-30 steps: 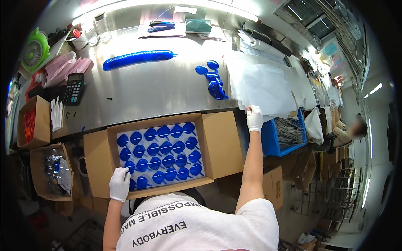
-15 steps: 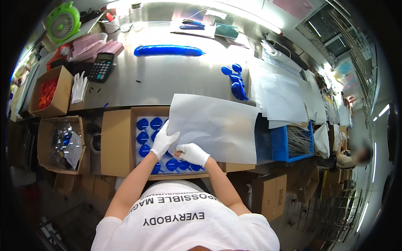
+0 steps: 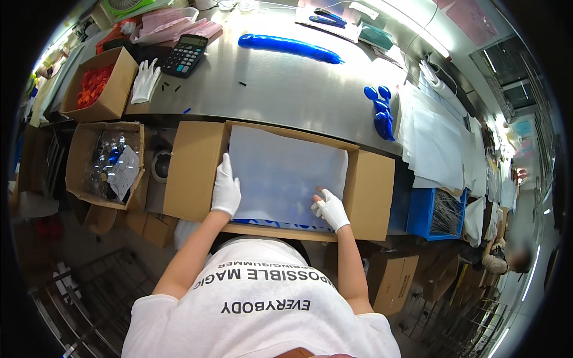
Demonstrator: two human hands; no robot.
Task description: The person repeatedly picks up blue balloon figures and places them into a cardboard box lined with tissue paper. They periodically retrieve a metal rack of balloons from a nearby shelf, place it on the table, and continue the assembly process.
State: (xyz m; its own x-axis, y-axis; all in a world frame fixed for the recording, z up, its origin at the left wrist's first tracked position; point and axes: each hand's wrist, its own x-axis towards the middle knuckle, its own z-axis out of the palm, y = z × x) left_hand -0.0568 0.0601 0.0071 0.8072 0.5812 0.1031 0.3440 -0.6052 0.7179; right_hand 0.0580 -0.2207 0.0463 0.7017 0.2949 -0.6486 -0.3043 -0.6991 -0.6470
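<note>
A translucent white sheet [image 3: 286, 173] lies inside an open cardboard box [image 3: 194, 173], over blue shiny pieces [image 3: 268, 223] that show along the near edge and faintly through it. My left hand [image 3: 227, 190], in a white glove, rests at the sheet's left edge beside the box wall, fingers stretched out. Over the sheet's near right part is my right hand [image 3: 331, 210], its white glove leaving some fingertips bare. Its fingers are partly bent but apart, touching or just above the sheet, with nothing seen in them.
On the metal table [image 3: 286, 83] lie a long blue balloon-like piece [image 3: 289, 48], a blue figure [image 3: 382, 113], a calculator [image 3: 185, 55], a spare glove [image 3: 145, 82] and stacked white sheets [image 3: 436, 137]. Boxes of red pieces [image 3: 92, 86] and clear-wrapped items [image 3: 113, 164] stand left; a blue wire bin [image 3: 422, 212] right.
The sheet has moved left and down into the box, covering the blue pieces. My right hand has moved right and opened; my left hand now lies along the sheet's left edge. The view has shifted.
</note>
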